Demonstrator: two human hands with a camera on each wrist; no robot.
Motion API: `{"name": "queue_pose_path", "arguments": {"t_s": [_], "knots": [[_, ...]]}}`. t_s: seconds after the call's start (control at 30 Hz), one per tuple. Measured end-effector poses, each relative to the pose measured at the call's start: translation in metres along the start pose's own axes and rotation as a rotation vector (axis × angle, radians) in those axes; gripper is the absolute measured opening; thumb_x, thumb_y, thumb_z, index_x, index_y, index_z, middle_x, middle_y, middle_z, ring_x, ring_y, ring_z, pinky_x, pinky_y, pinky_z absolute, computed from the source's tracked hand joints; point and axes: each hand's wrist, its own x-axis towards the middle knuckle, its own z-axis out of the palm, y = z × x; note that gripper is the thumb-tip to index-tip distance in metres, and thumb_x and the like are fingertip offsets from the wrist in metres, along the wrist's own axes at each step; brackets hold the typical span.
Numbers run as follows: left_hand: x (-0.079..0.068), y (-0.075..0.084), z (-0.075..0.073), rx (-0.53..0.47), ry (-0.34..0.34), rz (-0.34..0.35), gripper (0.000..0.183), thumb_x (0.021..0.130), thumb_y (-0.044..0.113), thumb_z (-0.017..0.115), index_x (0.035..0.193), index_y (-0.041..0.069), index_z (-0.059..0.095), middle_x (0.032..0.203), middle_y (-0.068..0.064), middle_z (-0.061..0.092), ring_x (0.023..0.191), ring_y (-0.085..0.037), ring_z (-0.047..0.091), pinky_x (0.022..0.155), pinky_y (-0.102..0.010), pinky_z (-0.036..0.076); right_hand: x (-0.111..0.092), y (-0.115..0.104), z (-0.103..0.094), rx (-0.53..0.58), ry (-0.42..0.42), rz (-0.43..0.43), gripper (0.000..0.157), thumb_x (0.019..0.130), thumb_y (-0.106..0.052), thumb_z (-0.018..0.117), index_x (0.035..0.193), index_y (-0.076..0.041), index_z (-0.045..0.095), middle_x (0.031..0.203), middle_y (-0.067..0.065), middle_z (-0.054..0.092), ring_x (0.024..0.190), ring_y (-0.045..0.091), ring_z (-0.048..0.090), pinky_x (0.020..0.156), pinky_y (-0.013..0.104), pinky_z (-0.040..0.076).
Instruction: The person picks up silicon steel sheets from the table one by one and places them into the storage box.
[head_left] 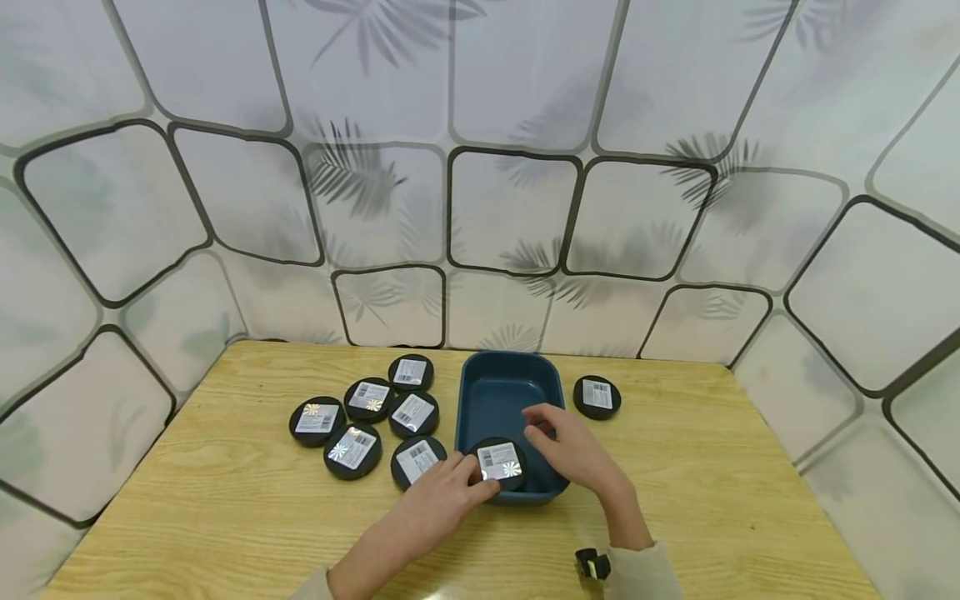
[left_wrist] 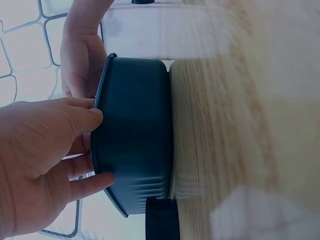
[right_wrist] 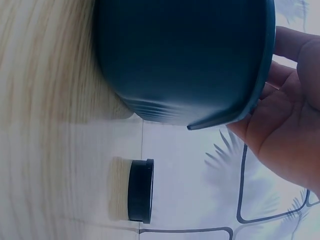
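Observation:
In the head view, my left hand [head_left: 442, 500] pinches the left edge of a flat round black container [head_left: 501, 463] with a white label, over the near end of a dark blue rectangular bin [head_left: 510, 358]. The left wrist view shows the left hand's [left_wrist: 45, 160] fingertips at the bin's rim, and the pinched container is hidden there. My right hand [head_left: 573, 450] hovers over the bin's right side, its fingers loosely bent and holding nothing. Seen from the right wrist, that hand [right_wrist: 285, 95] lies beside the rim of the bin [right_wrist: 185, 55].
Left of the bin several similar labelled black containers [head_left: 352, 451] lie on the wooden table [head_left: 247, 517]; the closest [head_left: 417, 460] is partly behind my left hand. Another one [head_left: 597, 397] lies right of the bin. Patterned curtain [head_left: 510, 208] surrounds the table's back and sides.

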Motion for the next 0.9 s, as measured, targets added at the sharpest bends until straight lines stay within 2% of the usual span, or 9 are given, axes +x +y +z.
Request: {"name": "queue_pose_path", "arguments": {"t_s": [0.23, 0.37, 0.57, 0.7, 0.9], "knots": [[0.000, 0.000, 0.000, 0.004, -0.005, -0.003, 0.027, 0.092, 0.012, 0.067, 0.114, 0.026, 0.070, 0.095, 0.002, 0.055, 0.082, -0.013, 0.045, 0.068, -0.021, 0.042, -0.001, 0.002, -0.006, 0.018, 0.082, -0.005, 0.028, 0.099, -0.012, 0.058, 0.124, 0.000, 0.063, 0.115, 0.014, 0.068, 0.096, 0.018, 0.063, 0.082, 0.033, 0.052], [0.000, 0.001, 0.000, 0.017, 0.011, -0.002, 0.027, 0.091, 0.012, 0.068, 0.113, 0.026, 0.070, 0.093, 0.002, 0.055, 0.082, -0.013, 0.045, 0.068, -0.022, 0.042, -0.001, 0.006, -0.011, 0.014, 0.136, -0.002, 0.026, 0.099, -0.010, 0.059, 0.123, -0.001, 0.064, 0.114, 0.013, 0.068, 0.097, 0.018, 0.064, 0.082, 0.033, 0.052], [-0.001, 0.001, 0.003, 0.051, 0.056, 0.005, 0.026, 0.089, 0.013, 0.069, 0.110, 0.027, 0.070, 0.092, 0.003, 0.053, 0.081, -0.013, 0.046, 0.066, -0.023, 0.043, -0.002, 0.014, -0.018, 0.010, 0.199, 0.046, 0.024, 0.100, -0.012, 0.058, 0.122, -0.004, 0.065, 0.114, 0.014, 0.068, 0.100, 0.021, 0.063, 0.082, 0.038, 0.052], [-0.001, 0.001, 0.004, 0.055, 0.072, 0.010, 0.026, 0.088, 0.013, 0.069, 0.109, 0.027, 0.070, 0.091, 0.003, 0.053, 0.081, -0.014, 0.046, 0.066, -0.023, 0.042, -0.002, 0.022, -0.023, 0.008, 0.228, 0.074, 0.026, 0.100, -0.012, 0.057, 0.122, -0.001, 0.064, 0.117, 0.016, 0.067, 0.101, 0.024, 0.063, 0.085, 0.042, 0.051], [-0.001, 0.001, 0.005, 0.056, 0.089, 0.015, 0.026, 0.087, 0.012, 0.070, 0.108, 0.027, 0.070, 0.090, 0.003, 0.053, 0.080, -0.014, 0.045, 0.065, -0.022, 0.041, -0.002, 0.034, -0.029, -0.023, 0.264, 0.061, 0.029, 0.098, -0.006, 0.059, 0.125, 0.004, 0.062, 0.119, 0.020, 0.064, 0.104, 0.031, 0.062, 0.086, 0.046, 0.052]]}}
